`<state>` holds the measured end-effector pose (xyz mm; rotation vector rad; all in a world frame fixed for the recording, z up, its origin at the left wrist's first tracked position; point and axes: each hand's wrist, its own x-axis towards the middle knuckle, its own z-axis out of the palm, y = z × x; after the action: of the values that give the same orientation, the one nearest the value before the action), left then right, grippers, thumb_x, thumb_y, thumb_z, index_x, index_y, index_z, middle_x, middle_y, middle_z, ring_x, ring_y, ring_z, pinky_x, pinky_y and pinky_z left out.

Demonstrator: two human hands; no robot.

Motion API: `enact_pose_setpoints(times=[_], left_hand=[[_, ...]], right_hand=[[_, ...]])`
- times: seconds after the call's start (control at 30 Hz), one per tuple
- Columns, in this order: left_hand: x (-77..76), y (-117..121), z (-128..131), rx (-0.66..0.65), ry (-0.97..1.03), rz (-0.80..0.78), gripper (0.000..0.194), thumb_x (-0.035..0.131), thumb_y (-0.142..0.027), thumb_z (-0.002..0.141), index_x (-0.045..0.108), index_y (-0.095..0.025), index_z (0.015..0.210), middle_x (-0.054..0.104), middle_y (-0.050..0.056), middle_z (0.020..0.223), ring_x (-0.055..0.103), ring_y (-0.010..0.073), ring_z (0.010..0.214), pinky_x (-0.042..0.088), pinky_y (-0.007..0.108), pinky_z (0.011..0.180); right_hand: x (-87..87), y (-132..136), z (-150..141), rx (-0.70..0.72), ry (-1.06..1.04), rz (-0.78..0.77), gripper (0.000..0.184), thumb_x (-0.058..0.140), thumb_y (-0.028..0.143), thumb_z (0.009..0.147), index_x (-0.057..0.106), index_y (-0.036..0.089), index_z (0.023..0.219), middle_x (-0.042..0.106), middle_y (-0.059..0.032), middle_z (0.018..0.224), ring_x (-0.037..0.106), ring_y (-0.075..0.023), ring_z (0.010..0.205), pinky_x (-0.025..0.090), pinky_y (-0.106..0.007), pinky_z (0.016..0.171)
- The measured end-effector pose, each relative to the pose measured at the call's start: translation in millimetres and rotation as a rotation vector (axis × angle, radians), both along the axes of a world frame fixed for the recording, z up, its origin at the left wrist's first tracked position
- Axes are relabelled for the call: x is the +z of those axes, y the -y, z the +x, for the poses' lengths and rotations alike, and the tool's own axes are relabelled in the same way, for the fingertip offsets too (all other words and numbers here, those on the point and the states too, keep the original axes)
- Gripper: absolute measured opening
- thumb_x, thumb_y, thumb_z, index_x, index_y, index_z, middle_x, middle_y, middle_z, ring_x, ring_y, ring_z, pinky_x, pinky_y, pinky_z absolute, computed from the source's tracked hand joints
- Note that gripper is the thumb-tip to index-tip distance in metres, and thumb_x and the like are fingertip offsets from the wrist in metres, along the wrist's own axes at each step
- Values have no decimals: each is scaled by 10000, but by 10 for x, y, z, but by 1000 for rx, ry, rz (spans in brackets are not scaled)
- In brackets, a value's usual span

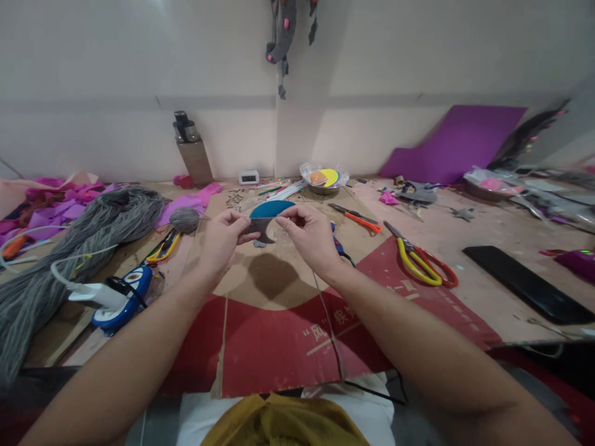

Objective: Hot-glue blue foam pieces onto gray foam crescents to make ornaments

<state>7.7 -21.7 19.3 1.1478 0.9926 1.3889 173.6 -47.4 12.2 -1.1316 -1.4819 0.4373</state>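
Note:
My left hand pinches the left end of a dark grey piece of felt-like material with a curved lower edge. At its right end, my right hand grips it between thumb and fingers. Both hands hold it raised over the cardboard sheet, where a shadow falls. Just behind the grey piece shows a blue rounded piece; whether it is held too or lies on the table, I cannot tell. A small grey scrap lies below.
Scissors, an orange cutter knife and a black flat case lie to the right. Grey yarn, a blue power strip and a yellow-handled tool sit left. Behind are a bowl and small clock.

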Motion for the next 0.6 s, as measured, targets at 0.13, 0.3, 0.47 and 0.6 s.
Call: enact_pose_setpoints(times=[0.13, 0.3, 0.47, 0.6], left_hand=[[30, 24, 16, -38, 47, -27, 181, 722, -226, 613, 562, -150, 650, 524, -23, 693, 562, 87, 637, 594, 262, 642], [27, 26, 1, -137, 85, -36, 178, 729, -224, 628, 570, -147, 653, 517, -24, 668, 557, 95, 635, 602, 317, 689], [29, 29, -22, -197, 99, -28, 140, 707, -222, 636, 602, -153, 697, 540, -15, 692, 581, 108, 645, 606, 358, 718], [66, 52, -11, -183, 74, -20, 171, 720, -187, 592, 608, -155, 717, 549, -18, 710, 580, 103, 638, 608, 369, 721]], right_hand=[[-17, -14, -11, -13, -36, -26, 162, 606, 309, 811, 622, 174, 722, 541, 22, 641, 451, -110, 611, 363, -262, 603], [4, -29, 10, -26, -62, -51, 179, 602, 327, 802, 594, 175, 707, 489, 34, 623, 419, -105, 594, 353, -263, 601], [16, -32, 35, -18, -59, -58, 177, 584, 320, 809, 569, 180, 701, 457, 42, 615, 394, -105, 590, 341, -264, 601], [40, -25, 39, -13, -59, -63, 190, 576, 317, 813, 547, 182, 682, 437, 45, 609, 380, -103, 583, 333, -266, 595]])
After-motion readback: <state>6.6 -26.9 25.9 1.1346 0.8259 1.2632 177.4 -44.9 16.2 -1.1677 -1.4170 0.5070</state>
